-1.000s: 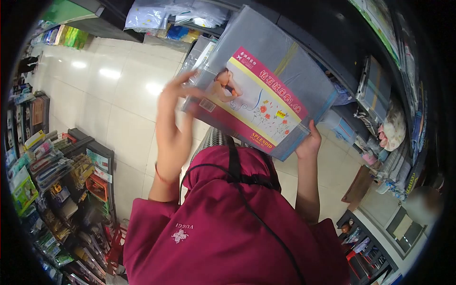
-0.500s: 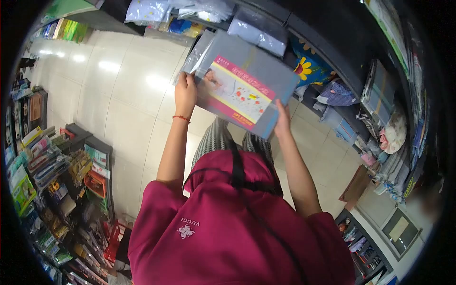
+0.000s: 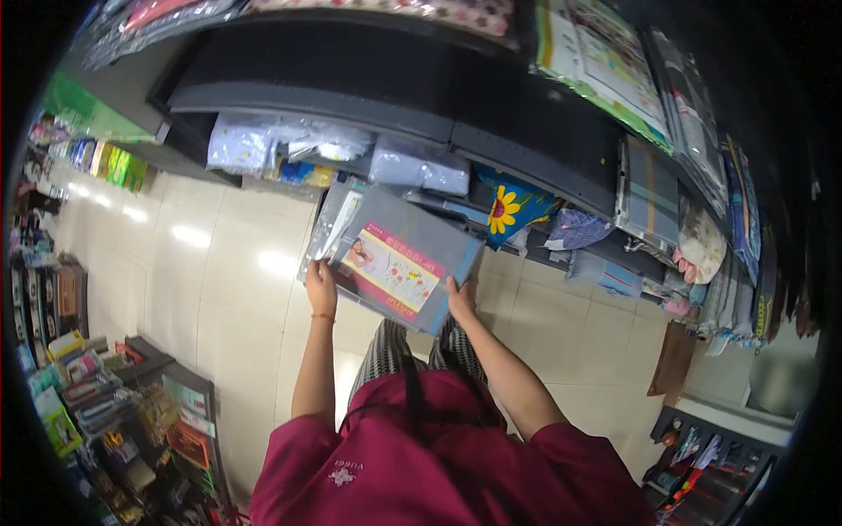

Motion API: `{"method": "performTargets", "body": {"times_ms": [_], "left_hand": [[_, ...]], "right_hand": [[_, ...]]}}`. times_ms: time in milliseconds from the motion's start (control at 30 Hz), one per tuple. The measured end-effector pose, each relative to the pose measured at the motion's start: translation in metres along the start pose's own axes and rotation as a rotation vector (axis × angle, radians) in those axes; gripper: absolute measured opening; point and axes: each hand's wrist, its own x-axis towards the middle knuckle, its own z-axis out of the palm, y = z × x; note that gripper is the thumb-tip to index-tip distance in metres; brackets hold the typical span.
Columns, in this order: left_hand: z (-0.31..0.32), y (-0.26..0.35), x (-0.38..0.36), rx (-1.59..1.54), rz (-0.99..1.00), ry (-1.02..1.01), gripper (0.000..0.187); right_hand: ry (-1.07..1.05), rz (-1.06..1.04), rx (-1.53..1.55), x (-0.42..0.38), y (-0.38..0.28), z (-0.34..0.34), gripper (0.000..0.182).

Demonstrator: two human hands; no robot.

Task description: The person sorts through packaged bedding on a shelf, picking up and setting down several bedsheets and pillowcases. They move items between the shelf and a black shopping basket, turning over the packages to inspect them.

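Observation:
Both hands grip a flat, grey, plastic-wrapped bedding package [image 3: 399, 272] with a pink and yellow picture label showing a person and red flowers. My left hand [image 3: 320, 286], with a red string on its wrist, closes on the left edge. On the opposite side, my right hand [image 3: 462, 300] holds the blue-grey edge near the lower corner. The package lies tilted in front of my legs, its far side close to the lower shelf. Part of the fingers is hidden under it. Clear plastic wrapping [image 3: 331, 223] shows along its left side.
A dark shelf unit [image 3: 351, 83] stretches across the front. On its lower level lie wrapped white packs [image 3: 419, 165] and a blue sunflower cloth [image 3: 504, 206]. Packaged goods [image 3: 96, 377] crowd a rack at left. Pale tiles [image 3: 237, 289] cover the floor.
The view has tilted up, showing more of the upper shelves. The package and both hands now appear lower and slightly left in view. Both hands keep their hold on it.

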Motion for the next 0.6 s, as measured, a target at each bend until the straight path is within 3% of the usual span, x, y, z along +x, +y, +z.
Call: {"method": "performTargets", "body": {"times_ms": [33,67,100,133,200,333,400,467,533,600], "left_hand": [[-0.001,-0.013,0.0,0.047,0.025,-0.029,0.024],[0.001,-0.024,-0.001,0.093,0.052,-0.059,0.023],[0.002,-0.022,-0.004,0.124,0.115,-0.046,0.021],[0.005,-0.017,-0.008,0.151,0.181,-0.033,0.019],[0.008,0.003,-0.019,0.273,0.333,-0.001,0.017],[0.019,0.026,-0.049,0.198,0.267,-0.19,0.014],[0.031,0.027,-0.065,0.012,0.11,-0.44,0.015],[0.035,0.067,-0.087,-0.015,0.117,-0.812,0.017],[0.049,0.099,-0.114,0.012,0.22,-0.916,0.021],[0.069,0.11,-0.134,0.08,0.183,-1.053,0.025]], "right_hand": [[-0.085,0.004,-0.137,0.001,0.006,0.001,0.063],[-0.2,0.105,-0.07,0.023,0.045,0.027,0.064],[-0.229,0.072,-0.153,0.02,0.038,0.023,0.061],[-0.131,-0.079,-0.182,0.015,0.034,0.022,0.058],[-0.375,0.251,0.085,0.018,0.026,0.018,0.057],[-0.291,0.333,0.022,0.018,0.02,-0.007,0.05],[-0.12,0.223,-0.064,0.019,0.03,-0.021,0.048],[0.164,-0.003,-0.202,0.023,0.058,-0.034,0.049],[0.099,0.022,0.003,0.024,0.068,-0.06,0.041],[0.109,0.023,0.26,0.031,0.093,-0.06,0.037]]}}
